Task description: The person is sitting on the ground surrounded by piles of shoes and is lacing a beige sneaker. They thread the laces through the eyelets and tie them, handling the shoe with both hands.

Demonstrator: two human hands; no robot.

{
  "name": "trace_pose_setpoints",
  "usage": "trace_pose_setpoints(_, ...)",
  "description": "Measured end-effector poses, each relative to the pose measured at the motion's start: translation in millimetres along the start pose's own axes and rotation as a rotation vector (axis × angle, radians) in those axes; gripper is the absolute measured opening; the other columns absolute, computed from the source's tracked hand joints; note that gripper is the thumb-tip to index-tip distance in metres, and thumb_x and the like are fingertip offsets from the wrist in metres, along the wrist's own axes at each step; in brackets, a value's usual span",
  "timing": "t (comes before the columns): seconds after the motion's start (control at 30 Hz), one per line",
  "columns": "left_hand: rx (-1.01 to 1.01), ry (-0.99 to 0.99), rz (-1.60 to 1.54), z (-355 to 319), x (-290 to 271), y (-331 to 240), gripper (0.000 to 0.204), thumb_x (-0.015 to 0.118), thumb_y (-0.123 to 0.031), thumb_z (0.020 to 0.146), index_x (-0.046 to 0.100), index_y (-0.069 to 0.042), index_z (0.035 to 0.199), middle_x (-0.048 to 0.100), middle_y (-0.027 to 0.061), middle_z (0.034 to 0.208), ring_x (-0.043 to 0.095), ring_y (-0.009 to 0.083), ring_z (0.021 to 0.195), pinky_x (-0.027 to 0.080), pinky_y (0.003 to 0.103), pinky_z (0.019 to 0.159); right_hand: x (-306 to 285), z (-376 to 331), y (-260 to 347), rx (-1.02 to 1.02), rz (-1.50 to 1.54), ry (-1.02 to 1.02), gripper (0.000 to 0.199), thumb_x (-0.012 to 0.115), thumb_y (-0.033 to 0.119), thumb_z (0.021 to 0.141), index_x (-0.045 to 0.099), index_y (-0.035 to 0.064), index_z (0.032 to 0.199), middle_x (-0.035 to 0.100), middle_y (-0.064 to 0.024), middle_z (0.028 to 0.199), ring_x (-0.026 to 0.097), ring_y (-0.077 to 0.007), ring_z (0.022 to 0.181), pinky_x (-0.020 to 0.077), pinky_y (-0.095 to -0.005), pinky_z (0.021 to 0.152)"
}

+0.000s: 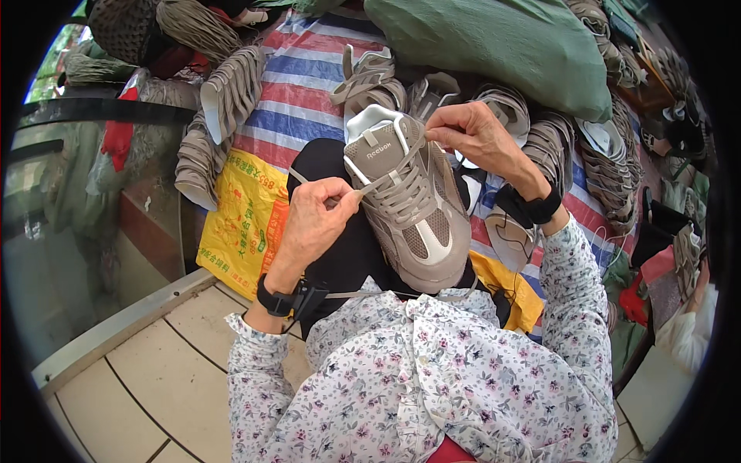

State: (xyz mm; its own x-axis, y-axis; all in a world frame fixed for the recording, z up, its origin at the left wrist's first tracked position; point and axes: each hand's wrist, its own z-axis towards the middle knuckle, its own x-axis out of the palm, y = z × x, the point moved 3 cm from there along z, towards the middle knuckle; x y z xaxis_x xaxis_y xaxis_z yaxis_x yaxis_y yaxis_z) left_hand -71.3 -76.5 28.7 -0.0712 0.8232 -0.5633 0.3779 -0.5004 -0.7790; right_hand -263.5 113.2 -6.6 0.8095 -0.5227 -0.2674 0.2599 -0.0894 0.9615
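A grey-brown sneaker [441, 245] with mesh panels and a pale stripe on its toe rests on my dark-trousered lap, toe toward me. Its shoelace [405, 194] is threaded through most of the eyelets. At the shoe's left side, my left hand [318, 225] pinches the lace close to the upper eyelets. My right hand [477, 133] grips the lace between thumb and fingertips, beside the top of the tongue [378, 154]. A loose stretch of lace hangs across my lap below the toe.
Stacked shoe uppers [231, 89] stand to the left, with more uppers [549, 147] to the right. A large green sack [494, 46] lies behind the shoe. Striped sheeting [297, 96] and a yellow bag [245, 204] spread underneath. Glass panelling [93, 208] borders the left.
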Motion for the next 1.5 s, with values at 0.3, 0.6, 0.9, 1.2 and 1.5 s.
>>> trace_pose_setpoints(0.3,-0.076,-0.031,-0.121,-22.2,10.0,15.5,0.026,0.061,-0.018,0.094,0.063,-0.001,0.074,0.053,-0.0048,0.062,0.039,0.0013,0.053,0.029,0.021,0.049,-9.5,-17.6,-22.6,0.268,0.121,0.071,0.020,0.065,0.021,0.093,0.072,0.0013,0.091,0.055,0.0050,0.069,0.043,-0.0040,0.061,0.0335,-0.0227,0.051)
trace_pose_setpoints(0.6,-0.253,-0.096,-1.071,-80.2,-38.0,82.6,0.017,0.055,-0.014,0.095,0.062,0.000,0.094,0.053,-0.0022,0.077,0.043,0.0033,0.062,0.032,0.017,0.054,-22.7,-56.9,-86.5,0.122,-0.322,-0.074,0.022,0.069,0.017,0.084,0.067,-0.0035,0.075,0.050,-0.0149,0.059,0.050,-0.0175,0.059,0.0400,-0.0353,0.057)
trace_pose_setpoints(0.9,-0.048,-0.490,-1.595,-180.4,-171.1,166.5,0.018,0.058,-0.008,0.094,0.059,0.007,0.105,0.059,0.0049,0.089,0.051,0.0064,0.064,0.042,0.016,0.051,-65.0,-141.9,-205.8,0.764,0.568,-0.657,0.020,0.063,0.021,0.091,0.066,0.0034,0.098,0.065,-0.0043,0.071,0.067,-0.0170,0.061,0.0503,-0.0263,0.050)
trace_pose_setpoints(1.2,0.083,-0.763,-1.411,-247.6,-237.8,162.6,0.011,0.059,-0.009,0.095,0.058,-0.002,0.086,0.060,0.0158,0.118,0.060,0.0117,0.075,0.049,0.018,0.052,-138.4,-233.6,-279.6,0.330,1.103,-0.825,0.023,0.065,0.014,0.090,0.064,0.0021,0.109,0.070,-0.0104,0.108,0.067,-0.0208,0.101,0.0558,-0.0334,0.086)
trace_pose_setpoints(1.5,0.057,-1.116,-1.062,-253.9,-252.3,188.0,0.008,0.068,-0.007,0.092,0.064,-0.003,0.097,0.068,0.0109,0.101,0.065,0.0080,0.072,0.051,0.015,0.056,-228.9,-359.1,-359.9,-0.071,0.986,-0.813,0.044,0.060,0.009,0.097,0.047,0.0021,0.139,0.059,-0.0009,0.092,0.049,-0.0094,0.070,0.0437,-0.0208,0.069)
